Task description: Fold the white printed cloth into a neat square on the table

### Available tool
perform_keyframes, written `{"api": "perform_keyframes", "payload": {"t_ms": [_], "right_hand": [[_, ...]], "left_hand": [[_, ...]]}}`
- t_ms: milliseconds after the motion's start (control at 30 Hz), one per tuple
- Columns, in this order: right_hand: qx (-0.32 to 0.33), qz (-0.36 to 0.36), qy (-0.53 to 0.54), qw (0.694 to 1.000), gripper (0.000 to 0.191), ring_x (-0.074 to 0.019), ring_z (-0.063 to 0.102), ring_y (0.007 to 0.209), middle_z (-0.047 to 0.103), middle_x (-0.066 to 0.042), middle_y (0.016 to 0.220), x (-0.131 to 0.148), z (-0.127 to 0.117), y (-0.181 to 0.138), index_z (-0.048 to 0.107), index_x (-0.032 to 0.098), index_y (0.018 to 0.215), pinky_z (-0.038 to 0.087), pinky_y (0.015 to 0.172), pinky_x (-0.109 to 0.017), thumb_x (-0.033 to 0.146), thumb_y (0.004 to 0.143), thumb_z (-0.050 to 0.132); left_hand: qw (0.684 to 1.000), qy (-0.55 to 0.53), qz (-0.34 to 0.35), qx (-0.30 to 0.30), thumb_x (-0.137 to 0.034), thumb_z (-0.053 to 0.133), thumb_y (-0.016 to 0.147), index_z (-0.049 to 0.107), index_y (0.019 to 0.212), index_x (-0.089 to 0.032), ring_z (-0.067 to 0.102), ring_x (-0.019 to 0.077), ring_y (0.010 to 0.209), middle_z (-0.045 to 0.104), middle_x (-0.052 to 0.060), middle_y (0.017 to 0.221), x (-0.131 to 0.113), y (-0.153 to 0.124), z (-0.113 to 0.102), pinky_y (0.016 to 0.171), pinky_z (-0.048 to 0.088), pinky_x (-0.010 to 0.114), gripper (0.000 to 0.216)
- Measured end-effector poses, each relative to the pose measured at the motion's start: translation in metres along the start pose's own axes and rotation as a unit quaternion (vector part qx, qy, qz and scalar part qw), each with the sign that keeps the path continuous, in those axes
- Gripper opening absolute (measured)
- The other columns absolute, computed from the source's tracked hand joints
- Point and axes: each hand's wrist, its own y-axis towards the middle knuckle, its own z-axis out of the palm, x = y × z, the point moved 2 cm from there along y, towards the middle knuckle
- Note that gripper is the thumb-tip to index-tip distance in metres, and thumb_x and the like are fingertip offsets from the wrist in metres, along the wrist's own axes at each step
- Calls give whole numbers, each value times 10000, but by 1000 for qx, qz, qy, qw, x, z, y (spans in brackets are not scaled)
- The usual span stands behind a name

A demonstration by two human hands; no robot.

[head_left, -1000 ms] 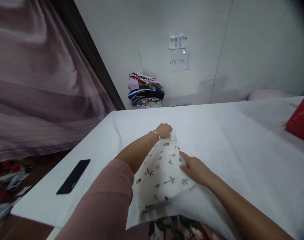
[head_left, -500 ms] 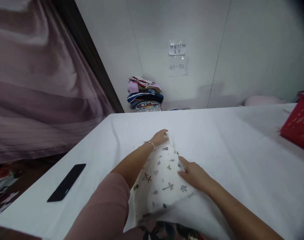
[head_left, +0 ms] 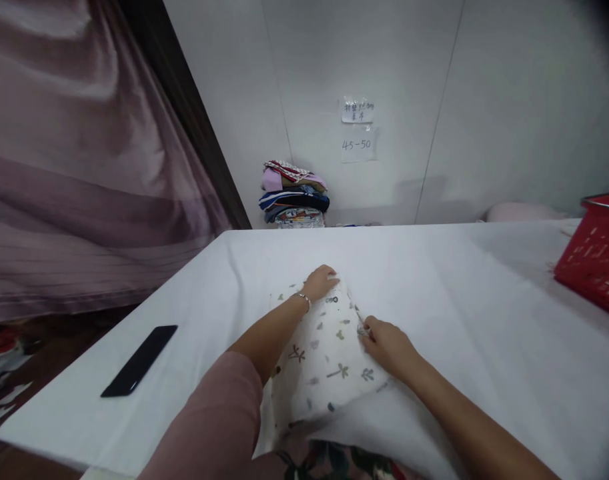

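Observation:
A folded white cloth with small printed motifs [head_left: 324, 357] lies on the white table [head_left: 459, 307] in front of me. My left hand [head_left: 320, 281], with a thin bracelet at the wrist, is closed on the cloth's far corner. My right hand [head_left: 387, 341] pinches the cloth's right edge, fingers curled against it. My left arm, in a pink sleeve, reaches across the cloth and hides part of its left side.
A black phone [head_left: 139, 360] lies near the table's left edge. A red basket [head_left: 591, 257] stands at the right edge. A stack of folded clothes [head_left: 294, 195] rests against the far wall under two paper notes. A mauve curtain hangs at the left.
My right hand has curled from lying flat on the cloth's edge into a pinch. My left hand keeps its hold on the far corner. The view has shifted slightly.

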Motion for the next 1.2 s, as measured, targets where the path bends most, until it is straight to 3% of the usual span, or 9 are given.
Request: {"api": "perform_keyframes", "payload": {"t_ms": [200,467,667,867,1067,1200], "right_hand": [[-10,-1,-35,999,107,-162,543,701,628,-41,795,0,3,2,497,198,801,254,552,-251,258,841,417],[-13,9,-48,999,135,-149,534,684,613,-32,769,0,7,4,496,194,780,239,549,-249,269,857,414],[-47,-15,-74,996,144,-143,532,721,589,-45,849,1,5,1,504,179,764,252,565,-257,234,854,407],[-20,2,-61,998,161,-136,512,668,595,-29,757,1,4,1,501,181,706,234,545,-256,234,838,426],[-9,11,-20,1000,213,-150,520,653,607,-35,739,-2,10,4,499,188,762,232,533,-259,352,864,410],[-7,11,-7,1000,180,-151,524,666,609,-37,760,-4,13,5,495,189,773,246,544,-258,324,861,416]], "left_hand": [[998,-31,-55,-11,-293,552,772,546,822,-188,550,153,863,594,33,968,-3,5,1,778,439,274,116],[993,-70,-95,-14,-323,514,797,533,809,-189,550,141,809,619,18,876,-3,11,2,698,426,243,136],[991,-86,-104,-7,-339,521,796,540,820,-191,552,139,786,625,14,850,-3,12,1,670,416,234,151],[991,-80,-104,7,-321,540,771,557,817,-190,554,150,794,631,18,867,-3,15,4,682,417,247,140],[993,-62,-96,28,-271,543,760,577,878,-186,567,156,840,640,31,922,-5,20,1,745,439,261,149],[994,-64,-56,75,-201,510,768,555,1066,-196,570,147,952,622,29,1083,-7,21,-1,820,445,238,301]]}}
